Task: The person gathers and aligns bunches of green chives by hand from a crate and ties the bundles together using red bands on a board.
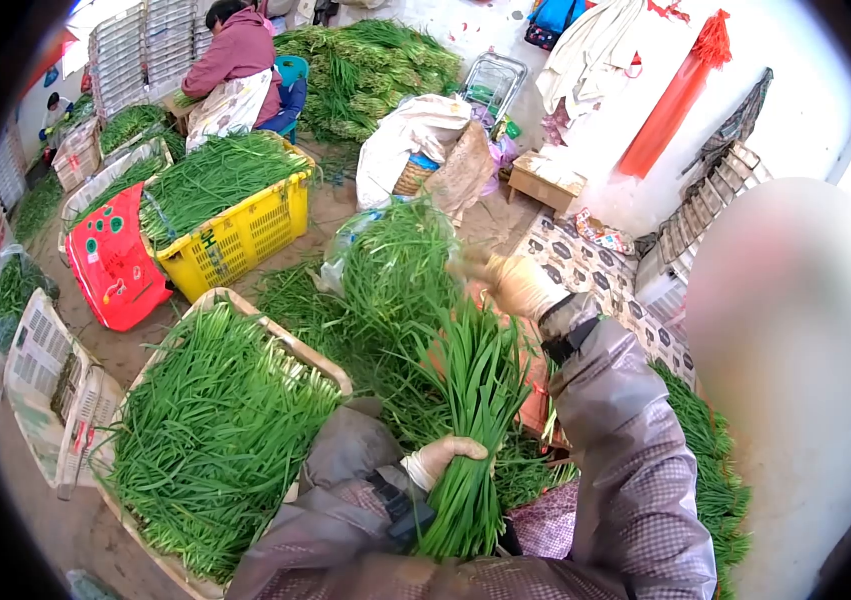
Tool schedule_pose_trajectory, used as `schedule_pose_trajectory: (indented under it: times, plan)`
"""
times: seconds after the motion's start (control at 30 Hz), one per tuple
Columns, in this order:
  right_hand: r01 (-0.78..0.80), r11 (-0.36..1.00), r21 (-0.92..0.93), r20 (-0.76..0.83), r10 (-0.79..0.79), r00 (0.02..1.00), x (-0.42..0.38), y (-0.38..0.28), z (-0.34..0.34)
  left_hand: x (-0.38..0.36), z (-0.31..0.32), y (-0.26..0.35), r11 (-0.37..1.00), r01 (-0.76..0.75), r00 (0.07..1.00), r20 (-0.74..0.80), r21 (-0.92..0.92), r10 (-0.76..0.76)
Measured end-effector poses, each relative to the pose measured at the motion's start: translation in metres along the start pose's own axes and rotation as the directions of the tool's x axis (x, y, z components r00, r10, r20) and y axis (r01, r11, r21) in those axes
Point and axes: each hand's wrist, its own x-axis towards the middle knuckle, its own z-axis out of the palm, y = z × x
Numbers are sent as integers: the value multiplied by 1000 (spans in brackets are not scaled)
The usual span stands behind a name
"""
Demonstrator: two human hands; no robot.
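My left hand [446, 458], in a pale glove, is wrapped round the lower part of a bunch of garlic chives [481, 385]. The long green leaves fan upward in front of my body. Beyond the bunch, my right hand [518, 284], also in a pale glove, reaches across with its fingers smeared by motion. It is beside a heap of loose chives [396, 265] partly inside clear plastic. An orange-red surface [536, 400] shows behind the bunch, partly covered by leaves.
A crate of chives [226, 430] stands close on my left. Farther off are a yellow crate [246, 245] full of chives and a red sheet [118, 260]. A seated person [236, 70] works near a large chive pile [371, 75]. More chives [701, 460] lie along my right.
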Motion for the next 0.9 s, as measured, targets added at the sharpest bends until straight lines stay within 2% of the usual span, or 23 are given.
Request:
schedule_pose_trajectory:
  times: [0.03, 0.07, 0.13, 0.17, 0.27, 0.3, 0.4, 0.43, 0.47, 0.53, 0.57, 0.67, 0.7, 0.8, 0.83, 0.87, 0.9]
  plan:
    - [84, 996, -5, 43, -84, 996, -1, -3, 2, 0, 1, 1, 1000, 8, 1000, 1, -2, -8]
    - [29, 991, -133, 184, -4, 983, 1, -4, 6, 1, 1, 0, 1000, 5, 1000, -2, -4, -5]
    - [-29, 919, -392, 411, 203, 889, 5, -3, 18, 0, 1, 0, 1000, 5, 1000, -12, -4, -5]
    - [-64, 925, -374, 356, 207, 911, 1, 0, 21, -1, 1, 1, 1000, 2, 1000, -7, 8, -2]
    - [-343, 879, -331, 143, 406, 903, 14, 18, 15, -2, 3, 0, 1000, -3, 1000, -3, 15, 3]
    - [-369, 896, -248, 160, 414, 896, 16, 19, 6, -1, 3, 1, 1000, 4, 1000, -12, 7, -3]
    - [-63, 998, -12, 98, 63, 993, 12, 4, 1, 0, 3, 0, 999, 40, 999, -1, -23, -40]
    - [82, 989, -125, 103, -69, 992, 16, 1, 8, 1, 3, 1, 998, 52, 999, 8, -31, -52]
    - [111, 971, -210, 219, -64, 974, 17, -7, 13, 1, 4, 2, 999, 51, 999, -3, -20, -51]
    - [273, 886, -375, 330, -148, 932, 22, -8, 37, -2, 8, 3, 999, 52, 998, -31, 0, -52]
    - [306, 866, -395, 430, -120, 895, 23, -10, 42, -4, 9, 4, 999, 53, 998, -30, 12, -53]
    - [237, 842, -485, 621, 141, 771, 32, -22, 57, -4, 5, 3, 998, 57, 998, -33, 24, -56]
    - [241, 844, -479, 540, 67, 839, 27, -15, 65, 0, -2, -1, 998, 58, 998, -38, 9, -57]
    - [25, 837, -547, 400, 235, 886, 31, 11, 64, 1, -1, -1, 999, 41, 999, -30, -2, -41]
    - [-3, 828, -560, 324, 223, 919, 28, 17, 51, 0, 2, 0, 999, 32, 999, -25, 0, -32]
    - [-219, 809, -545, 147, 350, 925, 29, 23, 46, 0, 2, 1, 999, 36, 999, -17, -10, -36]
    - [-247, 890, -383, 117, 313, 943, 24, 32, 35, -1, 3, 2, 999, 38, 999, -8, -18, -38]
